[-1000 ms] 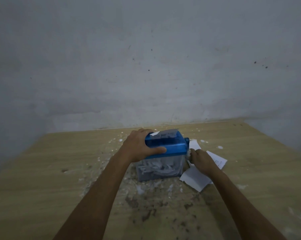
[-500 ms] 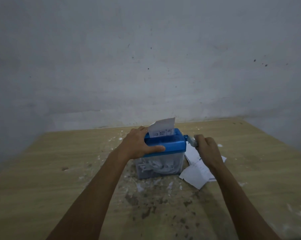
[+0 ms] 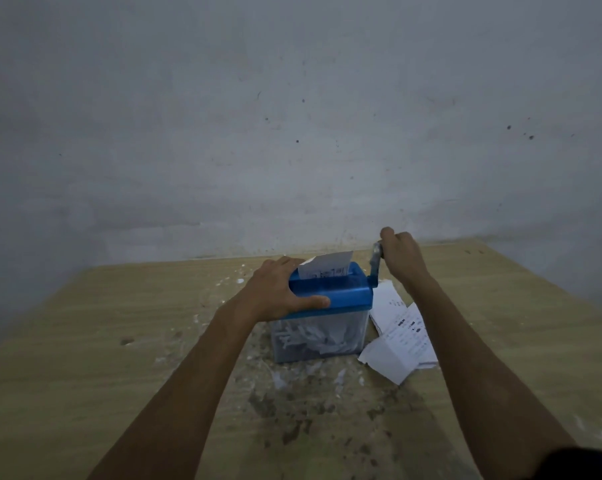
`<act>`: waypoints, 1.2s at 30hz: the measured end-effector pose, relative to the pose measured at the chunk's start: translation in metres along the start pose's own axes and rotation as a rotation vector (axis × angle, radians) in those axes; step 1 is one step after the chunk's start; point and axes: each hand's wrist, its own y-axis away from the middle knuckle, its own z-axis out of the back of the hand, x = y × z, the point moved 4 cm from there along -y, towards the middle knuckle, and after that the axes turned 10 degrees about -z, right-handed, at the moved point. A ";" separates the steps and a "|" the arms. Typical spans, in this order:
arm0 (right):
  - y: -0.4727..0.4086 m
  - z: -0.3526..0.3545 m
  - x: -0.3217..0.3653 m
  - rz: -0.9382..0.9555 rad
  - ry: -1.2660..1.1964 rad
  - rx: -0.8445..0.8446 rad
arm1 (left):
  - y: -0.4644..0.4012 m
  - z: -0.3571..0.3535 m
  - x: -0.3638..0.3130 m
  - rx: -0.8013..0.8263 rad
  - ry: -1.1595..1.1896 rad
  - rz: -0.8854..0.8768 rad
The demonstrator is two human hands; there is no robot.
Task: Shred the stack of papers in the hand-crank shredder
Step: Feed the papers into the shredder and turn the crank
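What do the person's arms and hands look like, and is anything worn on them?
Both forearms are bare right down to the hands: no sleeves show. The left hand and the right hand wear no gloves, and no rings, watch or bracelet can be seen. The dim, soft picture hides finer marks. A dark patch at the lower right corner cannot be identified.

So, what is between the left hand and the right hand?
In the head view, the blue shredder lid with a paper standing in its slot lies between the left hand and the right hand, which holds the crank.
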 end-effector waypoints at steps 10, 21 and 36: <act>-0.035 -0.030 -0.019 -0.138 0.197 0.124 | 0.002 0.002 -0.004 -0.007 -0.018 -0.003; -0.003 -0.038 -0.084 -0.216 0.572 0.297 | 0.002 0.002 -0.005 -0.030 -0.033 0.000; 0.042 -0.022 -0.113 0.111 0.509 0.201 | 0.003 0.001 -0.007 -0.033 -0.028 0.025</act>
